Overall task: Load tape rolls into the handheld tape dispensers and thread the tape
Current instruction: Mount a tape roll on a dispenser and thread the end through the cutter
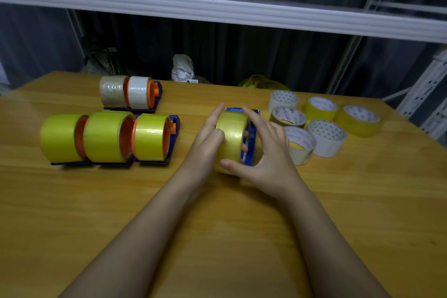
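Both hands on a yellow tape roll (231, 138) at a blue dispenser (253, 138), mid-bench (217, 225).

Counted: five loaded dispensers at left, three yellow (108, 138) in front, two pale (128, 92) behind; six loose rolls (324, 123) at right. The held roll stands on edge, its axis running left to right, the dispenser against its right face. Left hand (209, 136) grip: fingers curled on the roll, forefinger straight. Right hand (266, 152) grip: thumb and fingers grasping the roll.

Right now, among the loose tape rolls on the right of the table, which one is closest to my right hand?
The white-cored loose roll lying tilted beside the right hand, nearest the front table edge.
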A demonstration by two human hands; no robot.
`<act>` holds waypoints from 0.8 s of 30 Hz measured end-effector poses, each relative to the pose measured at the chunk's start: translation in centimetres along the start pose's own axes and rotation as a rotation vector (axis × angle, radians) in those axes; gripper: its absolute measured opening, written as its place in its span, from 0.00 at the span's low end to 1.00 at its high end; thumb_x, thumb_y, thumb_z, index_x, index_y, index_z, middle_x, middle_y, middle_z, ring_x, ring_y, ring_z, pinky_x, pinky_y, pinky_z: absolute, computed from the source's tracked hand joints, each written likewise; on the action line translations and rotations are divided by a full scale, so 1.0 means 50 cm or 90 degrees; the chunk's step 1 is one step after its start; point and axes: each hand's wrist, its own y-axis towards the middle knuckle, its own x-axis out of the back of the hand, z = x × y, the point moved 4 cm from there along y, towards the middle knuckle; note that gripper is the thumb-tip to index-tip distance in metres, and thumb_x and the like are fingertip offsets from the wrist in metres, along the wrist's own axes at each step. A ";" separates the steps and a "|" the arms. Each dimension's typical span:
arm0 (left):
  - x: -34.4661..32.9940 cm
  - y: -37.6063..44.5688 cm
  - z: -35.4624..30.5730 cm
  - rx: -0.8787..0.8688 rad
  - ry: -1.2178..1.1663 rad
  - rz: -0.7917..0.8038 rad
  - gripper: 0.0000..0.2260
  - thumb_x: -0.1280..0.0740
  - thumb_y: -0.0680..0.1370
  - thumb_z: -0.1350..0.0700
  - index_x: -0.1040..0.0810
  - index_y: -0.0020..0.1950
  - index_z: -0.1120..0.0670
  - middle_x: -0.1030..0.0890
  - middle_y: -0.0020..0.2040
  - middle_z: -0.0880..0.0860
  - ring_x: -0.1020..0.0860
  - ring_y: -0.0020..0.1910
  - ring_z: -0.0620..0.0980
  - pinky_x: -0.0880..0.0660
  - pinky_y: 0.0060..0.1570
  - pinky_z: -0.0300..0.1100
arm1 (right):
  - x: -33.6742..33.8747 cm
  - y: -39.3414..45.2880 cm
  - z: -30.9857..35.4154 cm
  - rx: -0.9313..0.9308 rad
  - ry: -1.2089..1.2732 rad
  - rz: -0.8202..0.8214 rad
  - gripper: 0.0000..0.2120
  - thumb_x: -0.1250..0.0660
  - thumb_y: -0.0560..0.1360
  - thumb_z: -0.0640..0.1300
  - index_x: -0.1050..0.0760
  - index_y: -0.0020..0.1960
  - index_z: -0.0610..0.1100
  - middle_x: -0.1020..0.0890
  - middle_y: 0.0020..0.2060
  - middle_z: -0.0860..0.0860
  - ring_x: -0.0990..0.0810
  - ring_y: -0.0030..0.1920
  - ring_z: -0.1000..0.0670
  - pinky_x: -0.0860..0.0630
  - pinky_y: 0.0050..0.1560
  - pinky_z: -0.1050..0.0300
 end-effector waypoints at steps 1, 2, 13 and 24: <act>-0.002 -0.003 -0.005 -0.013 0.004 0.004 0.25 0.45 0.78 0.62 0.41 0.75 0.49 0.26 0.55 0.41 0.25 0.51 0.29 0.29 0.49 0.25 | 0.000 0.000 -0.005 -0.031 0.019 -0.016 0.45 0.34 0.61 0.72 0.47 0.73 0.66 0.38 0.59 0.73 0.42 0.64 0.61 0.39 0.67 0.55; -0.004 -0.005 -0.007 -0.016 0.002 0.008 0.24 0.47 0.80 0.65 0.41 0.75 0.50 0.28 0.55 0.37 0.27 0.49 0.24 0.31 0.47 0.22 | 0.002 0.000 -0.009 -0.058 0.043 -0.030 0.44 0.36 0.60 0.74 0.47 0.73 0.66 0.36 0.59 0.70 0.41 0.64 0.61 0.39 0.67 0.55; -0.005 -0.001 0.001 -0.014 0.018 0.009 0.24 0.49 0.80 0.66 0.42 0.75 0.50 0.31 0.54 0.36 0.30 0.43 0.19 0.34 0.40 0.18 | -0.003 -0.002 0.000 -0.019 0.040 0.050 0.44 0.28 0.64 0.66 0.48 0.73 0.67 0.37 0.64 0.68 0.40 0.68 0.57 0.36 0.69 0.48; 0.003 0.004 -0.001 0.016 0.019 -0.010 0.25 0.46 0.79 0.62 0.40 0.75 0.48 0.32 0.61 0.40 0.32 0.46 0.17 0.34 0.43 0.18 | -0.002 0.002 0.000 0.026 -0.045 0.044 0.47 0.28 0.61 0.67 0.48 0.74 0.65 0.39 0.70 0.62 0.43 0.70 0.55 0.40 0.71 0.47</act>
